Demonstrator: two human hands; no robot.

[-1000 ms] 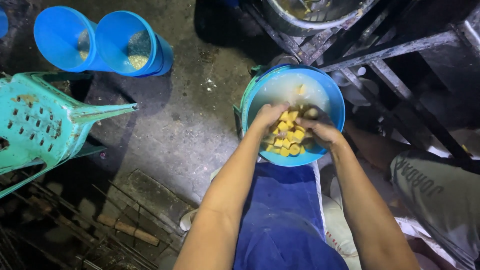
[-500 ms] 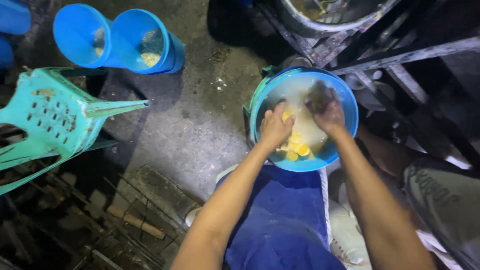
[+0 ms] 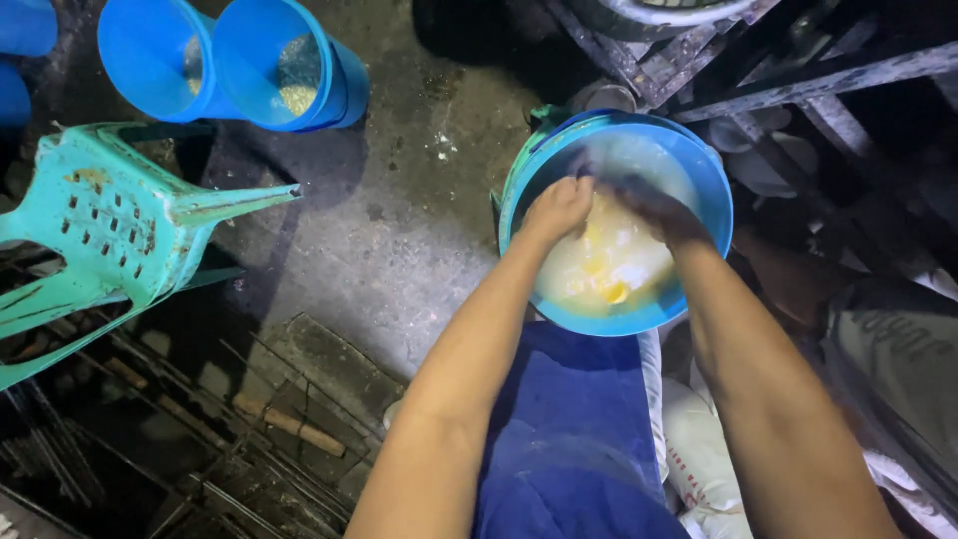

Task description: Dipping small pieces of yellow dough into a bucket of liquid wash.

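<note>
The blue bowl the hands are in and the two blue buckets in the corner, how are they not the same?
The blue bowl sits upright, while the blue buckets lie tipped on their sides. The bowl holds cloudy liquid with yellow pieces; the buckets show only a few bits inside. The left hand and right hand reach into the bowl; nobody touches the buckets. All are blue and round.

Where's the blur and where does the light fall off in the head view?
Head view: right hand smeared by motion, left hand sharper; blue bucket and its pale yellow contents brightly lit; green plastic stool lit, casting a hard shadow; right and bottom-left corners fall into dark.
</note>
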